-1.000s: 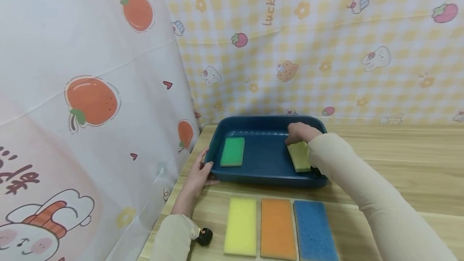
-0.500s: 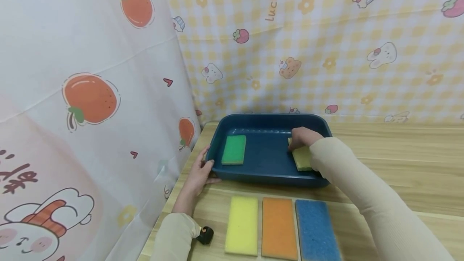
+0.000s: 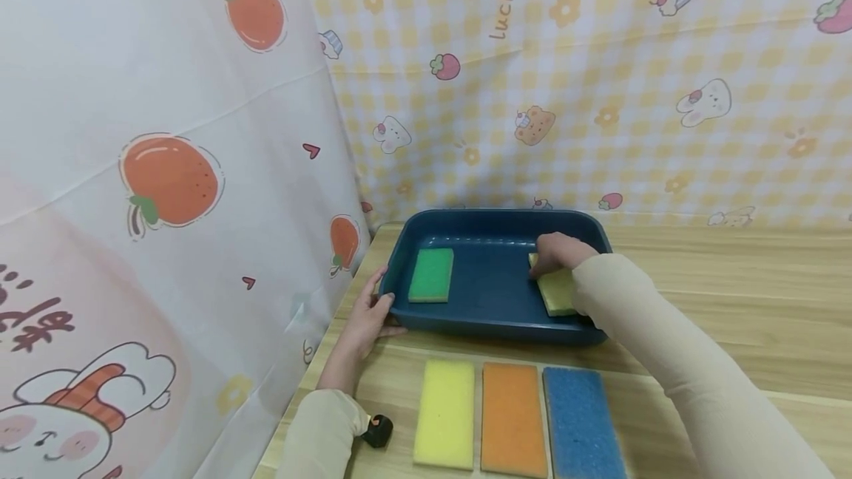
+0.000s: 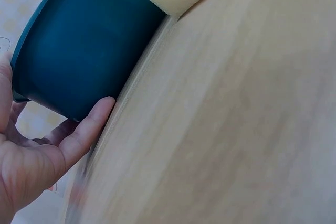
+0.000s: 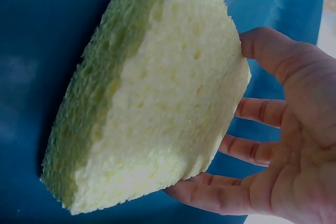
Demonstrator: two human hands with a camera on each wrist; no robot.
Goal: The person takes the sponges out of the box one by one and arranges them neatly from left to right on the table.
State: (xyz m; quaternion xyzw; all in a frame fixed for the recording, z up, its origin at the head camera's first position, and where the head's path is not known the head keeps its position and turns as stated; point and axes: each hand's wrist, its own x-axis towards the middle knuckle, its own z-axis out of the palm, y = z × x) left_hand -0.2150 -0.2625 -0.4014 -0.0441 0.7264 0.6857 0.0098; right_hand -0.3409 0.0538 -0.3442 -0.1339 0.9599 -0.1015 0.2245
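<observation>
My left hand (image 3: pixel 362 320) holds the left end of a dark blue rectangular tray (image 3: pixel 492 294). In the left wrist view that hand (image 4: pixel 37 166) has its thumb at the rim and fingers low against the tray's outer wall (image 4: pixel 89 40). Inside the tray, at the right end, my right hand (image 3: pixel 562 251) pinches the far end of a yellow-green sponge (image 3: pixel 558 293). Seen from the right wrist, the thumb and fingers (image 5: pixel 262 45) grip the edges of this thick, porous sponge (image 5: pixel 163 87), which looks tilted. A green-topped sponge (image 3: pixel 431 276) lies at the tray's left end.
In front of the tray, a yellow sponge (image 3: pixel 444 414), an orange one (image 3: pixel 514 420) and a blue one (image 3: pixel 584 423) lie side by side on the wooden table (image 3: pixel 719 287). Patterned cloths (image 3: pixel 426 168) hang behind and at the left.
My right hand has come slightly lower over the yellow-green sponge, still gripping its far end. The view has shifted a little. My left hand keeps its place on the tray.
</observation>
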